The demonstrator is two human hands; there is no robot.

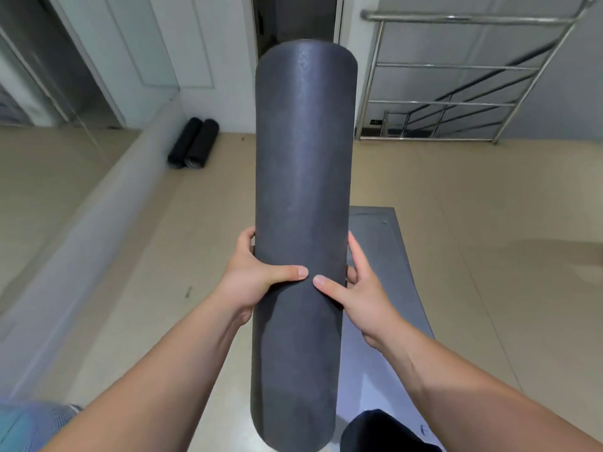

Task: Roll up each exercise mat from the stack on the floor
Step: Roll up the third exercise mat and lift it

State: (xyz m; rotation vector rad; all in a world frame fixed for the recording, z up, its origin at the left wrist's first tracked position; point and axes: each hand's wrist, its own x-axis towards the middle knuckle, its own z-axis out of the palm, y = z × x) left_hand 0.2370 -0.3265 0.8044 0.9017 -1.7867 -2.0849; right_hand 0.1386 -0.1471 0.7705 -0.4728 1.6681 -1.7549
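A beige tiled floor (473, 223) is seen across the middle of the frame, bounded by white wall panels (182, 44) along the top and a mirrored wall (42, 177) at the left edge. A steel stair railing (456, 76) is located at the upper right, with a dark doorway (293, 17) at top centre. Two rolled black mats (193, 143) are laid side by side on the floor at upper left of centre, touching each other and lying near the base of the wall. A flat grey mat (385, 256) is spread on the floor at right of centre, partly hidden behind the held item. One rolled dark grey exercise mat (301, 197) is held off the floor, running from bottom centre to top centre of the frame, slightly tilted. It is gripped at about mid-length from both sides. The left hand (253, 275) is wrapped round its left flank, thumb laid across the front, the fingers curled behind and out of sight. The right hand (365, 288) is pressed to its right flank, thumb likewise across the front, the fingers (357, 252) closed against the roll's edge. The two thumb tips are nearly met at the centre of the roll. Both forearms are bare. A dark clothed knee (378, 432) is seen at bottom right, and blurred blue-grey fabric (29, 425) at bottom left.
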